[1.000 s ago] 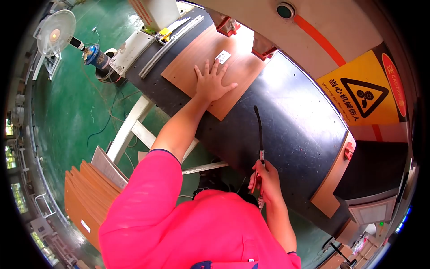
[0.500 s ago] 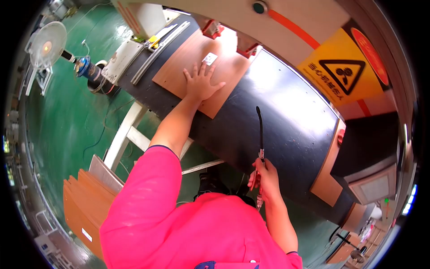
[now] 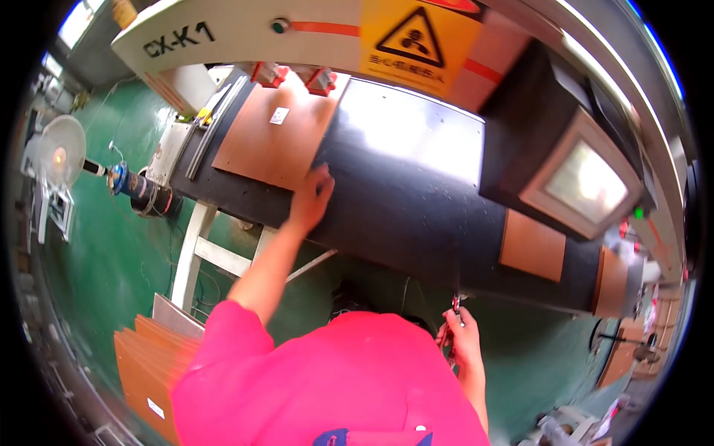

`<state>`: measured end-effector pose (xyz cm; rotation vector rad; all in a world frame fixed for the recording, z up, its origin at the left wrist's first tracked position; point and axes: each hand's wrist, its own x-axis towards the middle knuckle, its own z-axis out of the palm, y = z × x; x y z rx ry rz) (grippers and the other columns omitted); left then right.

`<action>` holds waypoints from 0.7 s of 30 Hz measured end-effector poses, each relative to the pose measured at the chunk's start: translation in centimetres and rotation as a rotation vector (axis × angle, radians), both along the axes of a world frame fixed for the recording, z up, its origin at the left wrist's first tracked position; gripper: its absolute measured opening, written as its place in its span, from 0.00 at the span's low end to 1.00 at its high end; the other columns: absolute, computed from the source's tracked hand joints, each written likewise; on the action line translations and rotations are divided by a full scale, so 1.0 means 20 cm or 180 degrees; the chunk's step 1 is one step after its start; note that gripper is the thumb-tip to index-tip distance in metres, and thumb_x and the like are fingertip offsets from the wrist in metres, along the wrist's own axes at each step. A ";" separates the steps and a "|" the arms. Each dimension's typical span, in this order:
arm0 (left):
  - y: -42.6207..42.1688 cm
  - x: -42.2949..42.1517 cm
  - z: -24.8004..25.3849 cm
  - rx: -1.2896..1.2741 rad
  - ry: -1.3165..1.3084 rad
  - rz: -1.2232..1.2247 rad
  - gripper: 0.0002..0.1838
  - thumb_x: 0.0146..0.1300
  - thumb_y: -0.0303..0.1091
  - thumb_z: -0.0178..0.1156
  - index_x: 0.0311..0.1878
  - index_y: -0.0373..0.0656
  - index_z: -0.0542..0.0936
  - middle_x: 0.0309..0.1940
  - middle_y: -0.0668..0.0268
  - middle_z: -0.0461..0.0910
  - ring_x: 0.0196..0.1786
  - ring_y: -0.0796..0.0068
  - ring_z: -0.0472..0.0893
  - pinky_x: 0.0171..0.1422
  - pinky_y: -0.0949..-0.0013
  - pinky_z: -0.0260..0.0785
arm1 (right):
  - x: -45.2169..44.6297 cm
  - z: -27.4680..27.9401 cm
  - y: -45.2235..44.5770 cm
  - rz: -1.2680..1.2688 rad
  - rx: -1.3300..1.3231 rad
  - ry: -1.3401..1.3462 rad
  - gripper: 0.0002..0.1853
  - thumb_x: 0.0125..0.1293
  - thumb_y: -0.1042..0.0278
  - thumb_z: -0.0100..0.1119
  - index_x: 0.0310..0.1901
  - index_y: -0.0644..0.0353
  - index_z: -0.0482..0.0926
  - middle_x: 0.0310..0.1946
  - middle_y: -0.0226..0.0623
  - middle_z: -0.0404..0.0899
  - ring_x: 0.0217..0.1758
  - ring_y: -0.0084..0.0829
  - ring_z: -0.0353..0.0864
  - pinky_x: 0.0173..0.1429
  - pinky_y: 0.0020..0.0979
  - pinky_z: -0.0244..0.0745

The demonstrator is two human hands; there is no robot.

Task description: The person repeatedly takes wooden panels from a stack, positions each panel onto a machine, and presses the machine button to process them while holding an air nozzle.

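Observation:
My left hand (image 3: 311,201) is over the dark machine table (image 3: 394,201), just off the near right corner of a brown wood-grain panel (image 3: 260,145). Its fingers are loosely curled, with a gap at the thumb and nothing visible between them. A small white label (image 3: 280,115) sits on the panel. Low at the table's front edge, my right hand (image 3: 462,338) is wrapped around an air blow gun (image 3: 456,303), whose thin dark nozzle points away from me and blurs against the table.
Red clamps (image 3: 321,82) hang over the panel's far end. A monitor (image 3: 584,178) juts over the table at right, near another brown panel (image 3: 532,245). Metal bars (image 3: 216,126) lie at the left end. Stacked panels (image 3: 149,372) stand at lower left; a fan (image 3: 59,152) is beyond.
My left hand has lifted off the panel, drawn back toward me and curled. My right hand has moved slightly right and down with the air blow gun. The view has turned right.

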<state>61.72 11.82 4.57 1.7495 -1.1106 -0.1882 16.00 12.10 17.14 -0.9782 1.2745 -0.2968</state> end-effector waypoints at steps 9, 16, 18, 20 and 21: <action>0.64 -1.30 -0.31 0.2129 0.1199 -0.1069 0.15 0.69 0.40 0.59 0.49 0.38 0.83 0.37 0.59 0.87 0.38 0.72 0.85 0.45 0.67 0.77 | -0.59 -0.16 0.01 -0.0058 0.0409 -0.0540 0.07 0.73 0.68 0.59 0.44 0.63 0.75 0.27 0.36 0.80 0.31 0.27 0.83 0.33 0.26 0.74; 1.03 -1.45 -0.84 0.2824 0.2248 0.0009 0.16 0.65 0.41 0.61 0.44 0.37 0.84 0.35 0.59 0.86 0.37 0.67 0.84 0.46 0.61 0.77 | -0.95 -0.25 0.06 -0.0395 0.0266 -0.0205 0.11 0.75 0.61 0.58 0.42 0.59 0.70 0.21 0.31 0.76 0.19 0.25 0.75 0.23 0.28 0.71; 1.15 -1.59 -0.78 0.2969 0.2314 0.0176 0.15 0.66 0.41 0.60 0.43 0.36 0.83 0.33 0.60 0.84 0.36 0.69 0.82 0.44 0.63 0.77 | -1.08 -0.25 0.01 -0.0843 0.0219 -0.0426 0.12 0.75 0.59 0.58 0.42 0.58 0.70 0.21 0.32 0.76 0.18 0.26 0.75 0.22 0.29 0.71; 1.26 -1.69 -0.78 0.3202 0.2314 0.0149 0.15 0.67 0.41 0.60 0.43 0.36 0.83 0.34 0.60 0.84 0.35 0.70 0.82 0.43 0.63 0.78 | -1.22 -0.29 -0.07 -0.1155 0.0300 -0.0517 0.14 0.74 0.56 0.59 0.42 0.57 0.70 0.21 0.32 0.75 0.16 0.27 0.75 0.20 0.30 0.72; 1.34 -1.74 -0.81 0.3360 0.2294 0.0053 0.15 0.67 0.40 0.59 0.44 0.36 0.82 0.35 0.59 0.84 0.36 0.69 0.82 0.43 0.63 0.78 | -1.28 -0.28 -0.12 -0.1236 0.0370 -0.0589 0.15 0.74 0.54 0.61 0.42 0.56 0.70 0.21 0.32 0.75 0.17 0.27 0.75 0.19 0.30 0.73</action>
